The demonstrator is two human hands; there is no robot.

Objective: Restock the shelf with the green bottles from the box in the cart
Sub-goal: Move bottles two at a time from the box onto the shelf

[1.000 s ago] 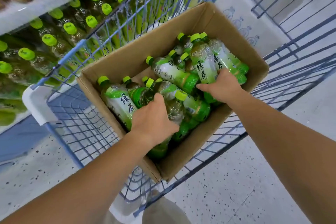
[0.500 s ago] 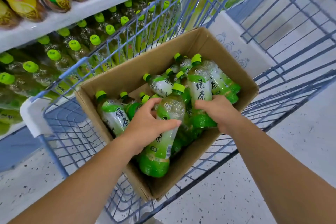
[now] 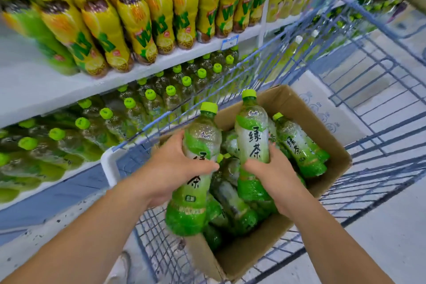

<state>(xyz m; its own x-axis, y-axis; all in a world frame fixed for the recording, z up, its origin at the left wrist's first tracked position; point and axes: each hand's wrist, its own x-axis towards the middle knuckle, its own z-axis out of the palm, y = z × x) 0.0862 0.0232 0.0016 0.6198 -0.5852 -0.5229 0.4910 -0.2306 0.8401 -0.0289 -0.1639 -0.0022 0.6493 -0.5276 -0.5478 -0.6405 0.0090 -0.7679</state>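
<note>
My left hand (image 3: 175, 168) grips one green bottle (image 3: 200, 136) around its middle, and my right hand (image 3: 274, 173) grips a second bottle (image 3: 252, 136). Both stand upright just above the box (image 3: 288, 104) in the cart (image 3: 368, 90). Neither is on the shelf (image 3: 46, 188) yet. Many more bottles (image 3: 299, 145) lie in the box, so I judge that most of the work is left.
</note>
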